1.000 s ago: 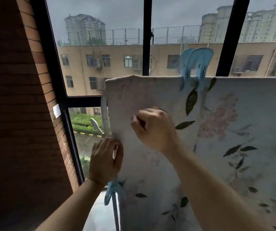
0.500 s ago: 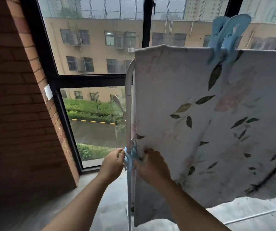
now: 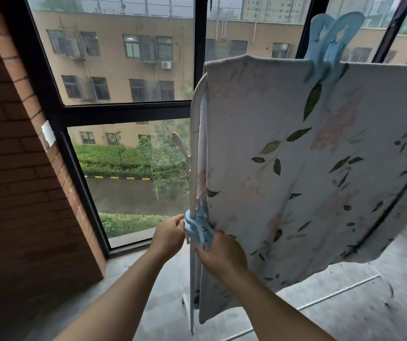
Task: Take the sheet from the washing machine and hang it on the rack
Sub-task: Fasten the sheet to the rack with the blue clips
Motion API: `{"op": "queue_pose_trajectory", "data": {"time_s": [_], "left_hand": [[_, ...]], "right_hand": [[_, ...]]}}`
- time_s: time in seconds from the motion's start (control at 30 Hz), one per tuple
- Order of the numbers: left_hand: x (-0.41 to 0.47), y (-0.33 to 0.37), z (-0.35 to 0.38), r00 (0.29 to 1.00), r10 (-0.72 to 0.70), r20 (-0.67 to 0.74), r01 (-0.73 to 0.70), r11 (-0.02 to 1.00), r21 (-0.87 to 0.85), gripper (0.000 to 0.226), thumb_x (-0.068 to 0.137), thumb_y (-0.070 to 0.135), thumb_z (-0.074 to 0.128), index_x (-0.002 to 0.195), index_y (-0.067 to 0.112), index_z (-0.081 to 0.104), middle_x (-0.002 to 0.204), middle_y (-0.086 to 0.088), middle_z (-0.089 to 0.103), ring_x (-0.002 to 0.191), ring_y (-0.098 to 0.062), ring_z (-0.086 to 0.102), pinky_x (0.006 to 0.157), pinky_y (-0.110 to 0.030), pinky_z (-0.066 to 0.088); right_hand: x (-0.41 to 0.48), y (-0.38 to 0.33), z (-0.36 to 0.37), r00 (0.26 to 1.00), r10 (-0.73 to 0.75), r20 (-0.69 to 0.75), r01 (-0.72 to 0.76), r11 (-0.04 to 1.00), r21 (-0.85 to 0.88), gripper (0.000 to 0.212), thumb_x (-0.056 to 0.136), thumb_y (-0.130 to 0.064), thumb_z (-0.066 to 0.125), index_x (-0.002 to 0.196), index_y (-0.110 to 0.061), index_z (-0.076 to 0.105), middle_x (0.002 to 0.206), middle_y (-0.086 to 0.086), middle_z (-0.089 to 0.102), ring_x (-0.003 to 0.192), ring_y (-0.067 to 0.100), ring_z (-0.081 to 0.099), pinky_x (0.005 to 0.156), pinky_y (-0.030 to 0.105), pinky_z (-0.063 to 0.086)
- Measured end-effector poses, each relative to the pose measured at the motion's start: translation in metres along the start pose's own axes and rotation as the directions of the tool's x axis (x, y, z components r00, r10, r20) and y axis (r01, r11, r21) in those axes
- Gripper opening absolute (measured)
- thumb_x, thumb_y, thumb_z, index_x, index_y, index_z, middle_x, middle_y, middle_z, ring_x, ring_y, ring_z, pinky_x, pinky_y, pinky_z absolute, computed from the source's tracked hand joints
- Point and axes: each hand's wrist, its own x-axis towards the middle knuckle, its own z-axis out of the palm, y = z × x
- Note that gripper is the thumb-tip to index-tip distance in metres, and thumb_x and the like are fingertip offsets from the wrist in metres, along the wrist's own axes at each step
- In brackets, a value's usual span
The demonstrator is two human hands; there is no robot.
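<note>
We log the floral sheet (image 3: 320, 168) draped over the rack (image 3: 194, 143), long axis running right along the top bar, left edge hanging vertical beside the upright. The left hand (image 3: 169, 233) and right hand (image 3: 222, 254) both pinch a blue clip (image 3: 198, 226) low on that upright.

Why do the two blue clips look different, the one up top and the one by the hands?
The top clip stands upright on the top edge of the sheet; the lower clip sits low on the side pole of the rack. Nobody touches the top clip; the left hand and right hand both hold the lower clip. Both are light blue.
</note>
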Motion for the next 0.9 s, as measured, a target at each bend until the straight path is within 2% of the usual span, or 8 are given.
{"op": "queue_pose_trajectory", "data": {"time_s": [0.17,0.33,0.43,0.53,0.63,0.7,0.8,0.9], "left_hand": [[-0.004,0.003,-0.004,1.000,0.004,-0.002,-0.004,1.000,-0.031,0.033,0.103,0.016,0.040,0.119,0.016,0.069,0.103,0.005,0.067,0.097,-0.017,0.059,0.071,-0.029,0.039],[-0.008,0.008,-0.005,0.995,-0.006,-0.101,-0.011,0.986,-0.165,0.041,0.104,0.027,0.038,0.140,0.012,0.053,0.141,-0.003,0.056,0.131,-0.019,0.050,0.106,-0.031,0.038],[-0.015,0.019,-0.004,0.976,0.042,-0.212,-0.098,0.960,-0.262,0.053,0.096,0.044,0.035,0.135,0.017,0.058,0.133,0.000,0.061,0.125,-0.016,0.055,0.103,-0.034,0.044],[-0.030,0.043,-0.004,0.929,0.150,-0.340,-0.241,0.939,-0.245,0.053,0.096,0.046,0.034,0.131,0.015,0.060,0.128,-0.002,0.063,0.118,-0.016,0.058,0.096,-0.029,0.045],[-0.044,0.071,-0.006,0.765,0.422,-0.486,-0.485,0.875,-0.005,0.044,0.101,0.034,0.038,0.125,0.007,0.063,0.128,-0.009,0.061,0.120,-0.024,0.056,0.101,-0.036,0.044],[-0.050,0.091,-0.004,0.678,0.550,-0.488,-0.581,0.808,0.103,0.041,0.102,0.030,0.038,0.127,0.007,0.062,0.130,-0.010,0.060,0.120,-0.025,0.056,0.099,-0.039,0.046],[-0.055,0.129,0.016,0.677,0.613,-0.407,-0.627,0.770,0.118,0.043,0.102,0.032,0.037,0.135,0.010,0.055,0.136,-0.008,0.054,0.121,-0.024,0.055,0.096,-0.037,0.049],[-0.057,0.168,0.053,0.693,0.666,-0.276,-0.652,0.743,0.153,0.043,0.102,0.037,0.036,0.139,0.017,0.048,0.141,-0.003,0.046,0.105,-0.019,0.061,0.088,-0.030,0.052]], "right_hand": [[-0.008,-0.009,-0.013,0.996,-0.063,-0.066,0.059,0.997,-0.055,0.044,0.090,-0.053,0.056,0.115,-0.017,0.061,0.107,0.003,0.069,0.093,0.025,0.067,0.078,0.032,0.055],[-0.022,-0.004,-0.030,0.993,-0.090,-0.081,0.087,0.995,-0.039,0.045,0.086,-0.055,0.062,0.113,-0.020,0.065,0.104,0.001,0.071,0.087,0.023,0.068,0.074,0.030,0.055],[-0.027,0.005,-0.042,0.986,-0.149,-0.077,0.153,0.987,0.058,0.055,0.076,-0.064,0.065,0.115,-0.026,0.060,0.105,-0.007,0.070,0.083,0.014,0.068,0.074,0.030,0.059],[-0.024,0.020,-0.064,0.974,-0.226,0.024,0.204,0.917,0.344,0.059,0.070,-0.066,0.071,0.117,-0.039,0.048,0.113,-0.015,0.063,0.092,0.009,0.067,0.082,0.031,0.060],[-0.014,0.031,-0.086,0.965,-0.261,0.041,0.178,0.757,0.629,0.047,0.078,-0.032,0.079,0.111,-0.042,0.047,0.115,-0.010,0.061,0.098,0.009,0.066,0.089,0.040,0.058],[-0.010,0.039,-0.103,0.966,-0.252,0.053,0.103,0.567,0.818,0.045,0.076,-0.015,0.076,0.110,-0.034,0.054,0.116,0.004,0.062,0.097,0.017,0.066,0.092,0.050,0.055],[-0.008,0.066,-0.125,0.950,-0.310,0.029,0.014,0.138,0.990,0.052,0.061,-0.018,0.070,0.112,-0.020,0.065,0.109,0.014,0.064,0.093,0.029,0.066,0.078,0.046,0.055],[-0.001,0.106,-0.139,0.975,-0.214,-0.063,0.046,-0.084,0.995,0.061,0.059,-0.022,0.069,0.119,-0.015,0.064,0.114,0.019,0.062,0.098,0.035,0.061,0.085,0.046,0.050]]}}
